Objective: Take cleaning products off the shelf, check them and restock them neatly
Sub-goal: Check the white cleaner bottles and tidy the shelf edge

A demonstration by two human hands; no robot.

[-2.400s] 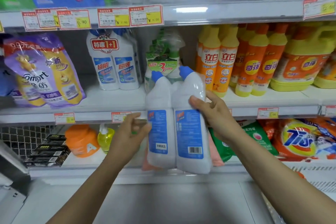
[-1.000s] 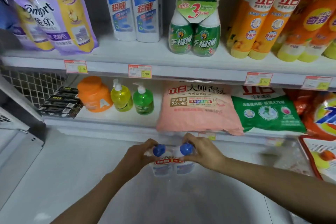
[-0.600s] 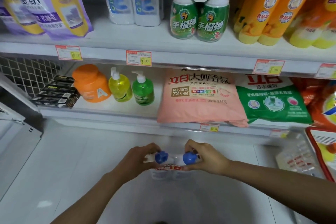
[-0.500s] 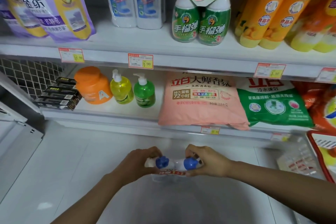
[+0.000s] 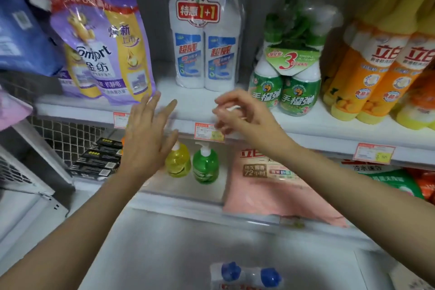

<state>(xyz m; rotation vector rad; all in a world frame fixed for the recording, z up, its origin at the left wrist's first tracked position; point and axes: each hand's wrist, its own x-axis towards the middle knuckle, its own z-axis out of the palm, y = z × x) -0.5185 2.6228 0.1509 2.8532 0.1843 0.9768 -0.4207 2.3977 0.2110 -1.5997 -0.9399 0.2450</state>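
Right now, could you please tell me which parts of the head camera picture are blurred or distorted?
Head view: both hands, left hand and right hand, are motion-smeared; the shelf edge bows from the wide lens; the twin-pack on the shelf reads sharp.

Twin-pack of bottles [image 5: 204, 37] stood at twelve o'clock on the shelf [image 5: 306, 125], pouch [image 5: 103, 42] at ten, three-pack [image 5: 286, 73] at two; both hands [image 5: 150, 134] hung before the shelf edge, second twin-pack [image 5: 247, 276] down at six
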